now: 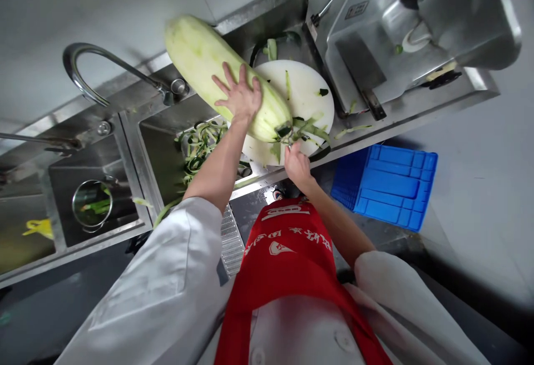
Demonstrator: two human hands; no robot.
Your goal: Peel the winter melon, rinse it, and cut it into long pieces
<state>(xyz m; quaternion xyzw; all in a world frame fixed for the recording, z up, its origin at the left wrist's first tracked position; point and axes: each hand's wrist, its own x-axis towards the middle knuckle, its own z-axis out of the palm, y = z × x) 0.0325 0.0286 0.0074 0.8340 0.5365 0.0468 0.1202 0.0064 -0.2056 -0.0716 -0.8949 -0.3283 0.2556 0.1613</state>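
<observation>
A large pale green peeled gourd [200, 59] lies slanted across the sink, its near end over a round white cutting board [311, 89]. Spread flat on the gourd's side is my left hand [240, 95], fingers apart. My right hand [297, 163] is closed around a small metal tool, probably a peeler, at the gourd's near end, where a dark green patch of skin [283, 129] shows. Strips of peel [311, 127] lie on the board beside that end. The tool is mostly hidden by my fingers.
More peelings [204, 145] fill the sink basin below the gourd. A curved faucet [104, 59] stands at the left, near a pot [92, 203] in another basin. At the right are a cleaver [361, 67] and a metal tray [400, 84]; a blue crate [394, 184] sits below the counter.
</observation>
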